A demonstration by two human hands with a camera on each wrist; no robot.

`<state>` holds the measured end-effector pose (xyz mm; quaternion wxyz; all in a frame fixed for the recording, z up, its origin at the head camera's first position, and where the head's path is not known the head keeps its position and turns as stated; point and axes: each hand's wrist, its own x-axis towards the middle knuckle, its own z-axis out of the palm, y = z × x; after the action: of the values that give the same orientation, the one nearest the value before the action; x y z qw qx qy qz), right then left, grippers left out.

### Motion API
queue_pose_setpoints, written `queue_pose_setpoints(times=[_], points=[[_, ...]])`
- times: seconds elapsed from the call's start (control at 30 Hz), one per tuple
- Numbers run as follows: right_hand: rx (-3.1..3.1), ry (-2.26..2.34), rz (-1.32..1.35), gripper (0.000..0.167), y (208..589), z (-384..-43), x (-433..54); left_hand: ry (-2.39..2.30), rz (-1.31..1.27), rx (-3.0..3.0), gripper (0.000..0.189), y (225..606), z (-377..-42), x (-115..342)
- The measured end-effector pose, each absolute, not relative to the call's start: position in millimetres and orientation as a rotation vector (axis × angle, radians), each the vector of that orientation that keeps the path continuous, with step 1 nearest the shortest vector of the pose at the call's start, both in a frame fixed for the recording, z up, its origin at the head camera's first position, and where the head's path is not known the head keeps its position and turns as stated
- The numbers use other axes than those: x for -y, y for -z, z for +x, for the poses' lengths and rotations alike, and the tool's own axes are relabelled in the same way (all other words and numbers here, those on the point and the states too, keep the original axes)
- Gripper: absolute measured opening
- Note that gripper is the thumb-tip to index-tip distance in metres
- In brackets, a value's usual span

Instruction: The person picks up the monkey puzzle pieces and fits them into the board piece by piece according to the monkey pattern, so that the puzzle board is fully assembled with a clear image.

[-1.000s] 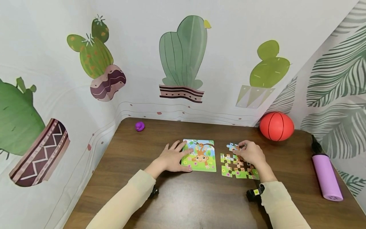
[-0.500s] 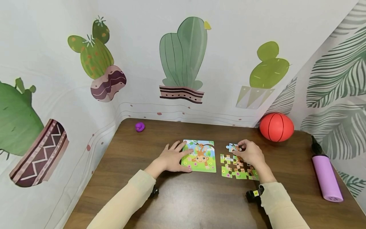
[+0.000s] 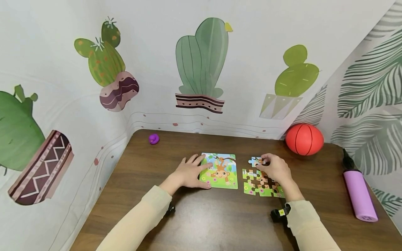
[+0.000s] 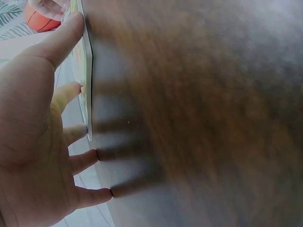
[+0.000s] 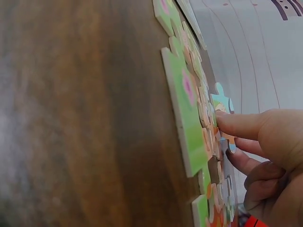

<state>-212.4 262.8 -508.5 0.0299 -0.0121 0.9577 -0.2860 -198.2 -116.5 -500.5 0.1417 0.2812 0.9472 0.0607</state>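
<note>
My left hand (image 3: 189,173) rests with spread fingers on the left side of a square picture board (image 3: 230,181) showing a cartoon monkey. In the left wrist view, its thumb (image 4: 66,40) and two fingers touch the board, while the other fingertips stand on the table. To the right, my right hand (image 3: 277,168) pinches a blue jigsaw piece (image 3: 253,161) at the far side of a partly joined jigsaw (image 3: 249,188). The right wrist view shows the thumb (image 5: 236,124) on that piece (image 5: 221,101) and fingertips beneath. The hand hides the jigsaw's right part.
Both things lie on a brown wooden table (image 3: 201,223). A purple rubber duck (image 3: 153,138) sits at the back left. At the back right is a red ball (image 3: 304,139), and a pink hand pump (image 3: 360,195) lies along the right side. A cactus-print cloth (image 3: 150,69) hangs behind.
The right hand has shifted the pinched jigsaw piece slightly left, and more of its face shows. The left hand has stayed on the board.
</note>
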Motion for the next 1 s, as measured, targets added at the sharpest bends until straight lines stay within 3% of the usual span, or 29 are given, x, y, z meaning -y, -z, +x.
queue_pose_setpoints(times=[0.5,0.77,1.0], points=[[-2.984,0.924,-0.064,0.045,503.4,-210.4,-263.5,-0.17,0.81,-2.743,0.094,503.4,-198.9,116.6],[-2.967,1.046,-0.142,0.027,501.5,-212.3,-260.9,-0.155,0.813,-2.747,0.099,500.3,-198.7,115.6],[-2.933,1.166,-0.167,0.023,503.4,-212.0,-255.4,-0.132,0.803,-2.755,0.103,500.3,-200.7,113.8]])
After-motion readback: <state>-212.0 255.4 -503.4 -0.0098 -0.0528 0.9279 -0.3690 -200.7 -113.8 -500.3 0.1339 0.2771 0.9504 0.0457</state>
